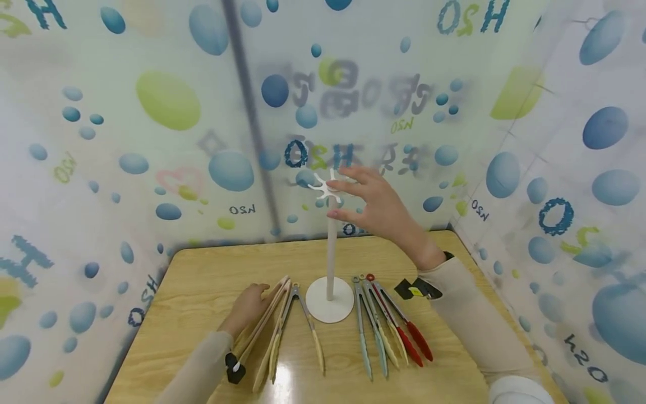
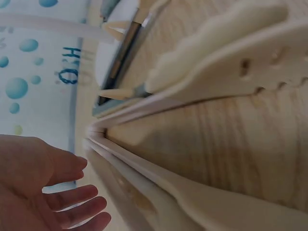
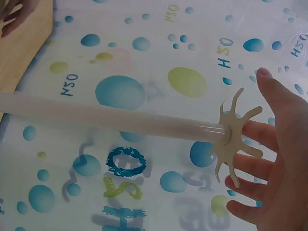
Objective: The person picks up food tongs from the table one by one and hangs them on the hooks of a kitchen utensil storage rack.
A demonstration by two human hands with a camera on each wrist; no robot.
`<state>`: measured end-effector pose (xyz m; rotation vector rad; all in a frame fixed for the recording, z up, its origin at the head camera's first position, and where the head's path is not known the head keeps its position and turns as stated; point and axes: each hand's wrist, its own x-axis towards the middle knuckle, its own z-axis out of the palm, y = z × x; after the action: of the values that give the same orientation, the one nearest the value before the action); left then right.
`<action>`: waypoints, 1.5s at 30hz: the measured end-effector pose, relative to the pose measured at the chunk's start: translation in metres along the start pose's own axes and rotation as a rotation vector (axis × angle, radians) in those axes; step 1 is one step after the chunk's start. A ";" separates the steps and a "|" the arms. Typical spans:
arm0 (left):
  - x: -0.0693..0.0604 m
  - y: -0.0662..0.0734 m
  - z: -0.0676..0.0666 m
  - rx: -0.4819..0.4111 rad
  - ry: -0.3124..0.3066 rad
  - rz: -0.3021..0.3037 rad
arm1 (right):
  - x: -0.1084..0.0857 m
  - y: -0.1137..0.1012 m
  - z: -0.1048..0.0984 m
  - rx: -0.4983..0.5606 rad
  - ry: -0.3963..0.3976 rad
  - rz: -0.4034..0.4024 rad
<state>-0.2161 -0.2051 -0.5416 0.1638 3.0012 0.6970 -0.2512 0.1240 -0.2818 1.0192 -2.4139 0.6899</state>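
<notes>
A white stand with a round base [image 1: 330, 310] and a pole [image 1: 331, 247] carries a hooked top [image 1: 327, 187]. Fingers spread, the right hand [image 1: 375, 205] is at that top; in the right wrist view the hand [image 3: 281, 159] lies behind the hooks [image 3: 231, 135]. No tongs hang on them. On the table, the left hand [image 1: 249, 306] is beside the beige tongs [image 1: 262, 322]; the left wrist view shows the hand's [image 2: 53, 185] fingers apart, close to the hinge end of the tongs [image 2: 159, 108], without a grip on them.
More tongs with grey handles and beige tips [image 1: 317, 342] lie left of the base. Right of it lie blue-tipped tongs [image 1: 364, 348], beige-tipped ones and red-tipped ones [image 1: 419, 340]. A patterned curtain [image 1: 202, 196] surrounds the wooden table [image 1: 187, 292].
</notes>
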 end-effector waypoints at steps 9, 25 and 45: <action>-0.005 -0.014 0.010 -0.007 0.013 -0.040 | 0.010 -0.005 -0.017 -0.037 -0.173 0.019; -0.001 -0.024 0.012 -0.087 0.031 -0.035 | 0.029 0.001 -0.043 0.047 -0.390 0.045; 0.002 -0.029 -0.020 -0.358 0.080 -0.040 | 0.030 0.001 -0.043 0.066 -0.423 0.071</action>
<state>-0.2220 -0.2399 -0.5368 0.0586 2.8783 1.2432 -0.2632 0.1337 -0.2319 1.2127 -2.8147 0.6317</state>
